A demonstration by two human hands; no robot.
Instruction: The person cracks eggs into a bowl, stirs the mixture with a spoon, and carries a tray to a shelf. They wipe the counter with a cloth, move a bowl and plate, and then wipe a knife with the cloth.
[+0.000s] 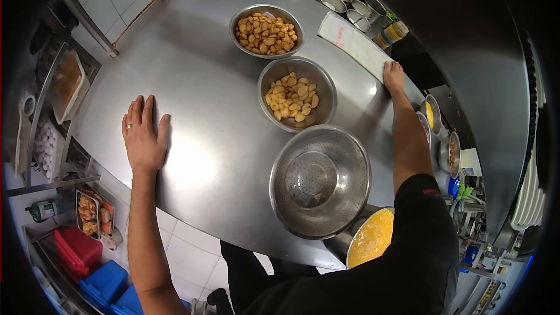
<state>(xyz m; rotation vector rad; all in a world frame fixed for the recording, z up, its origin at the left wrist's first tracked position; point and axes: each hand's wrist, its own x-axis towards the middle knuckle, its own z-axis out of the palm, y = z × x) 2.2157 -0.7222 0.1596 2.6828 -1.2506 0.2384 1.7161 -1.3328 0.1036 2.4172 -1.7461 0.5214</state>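
Observation:
My left hand (pixel 144 135) lies flat on the steel table (pixel 198 105), fingers stretched out, a ring on one of them. At the table's far right edge my right hand (pixel 394 77) is closed on the near end of a long white board (pixel 354 45), which looks like a cutting board with red marks. Left of the board stands a steel bowl of golden-brown pieces (pixel 265 34). Nearer is a second bowl with paler, clove-shaped pieces (pixel 291 98). A large steel colander (pixel 280 181) sits closest to me, with some small bits at its bottom.
A pot of yellow liquid (pixel 373 236) is partly hidden by the colander and my right sleeve. Small metal containers (pixel 332 2) and a yellow-filled bottle (pixel 392 34) stand beyond the right edge. At left are shelves with eggs (pixel 45 147), a tray of food (pixel 88 216) and a red bin (pixel 77 249).

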